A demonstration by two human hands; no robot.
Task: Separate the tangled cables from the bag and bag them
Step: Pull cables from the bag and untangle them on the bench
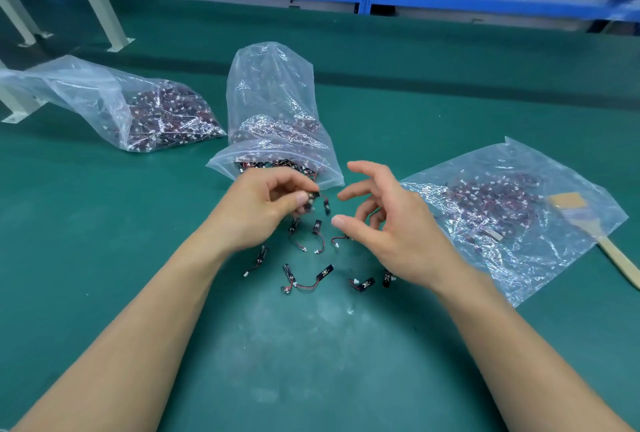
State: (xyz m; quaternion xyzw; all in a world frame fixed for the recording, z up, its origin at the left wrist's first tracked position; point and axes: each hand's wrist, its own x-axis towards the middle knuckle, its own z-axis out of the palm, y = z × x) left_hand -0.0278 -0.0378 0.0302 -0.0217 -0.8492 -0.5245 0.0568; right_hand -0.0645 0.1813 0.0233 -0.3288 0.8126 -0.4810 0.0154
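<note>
L hand (266, 205) pinches thin red-wired cable (320, 201); R hand (388, 227) splayed.

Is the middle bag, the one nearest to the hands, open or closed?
Open. The middle bag has its mouth gaping toward the left hand, and cables show uncovered inside it.

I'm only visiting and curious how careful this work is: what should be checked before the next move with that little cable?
1. Left hand pinches small black cable with red wire: ok.
2. Right hand free, fingers spread: ok.
3. Held cable separated from others: cannot tell.
4. Middle clear plastic bag mouth open toward hands: ok.
5. Loose black cables on green mat bagged: not ok.
</note>
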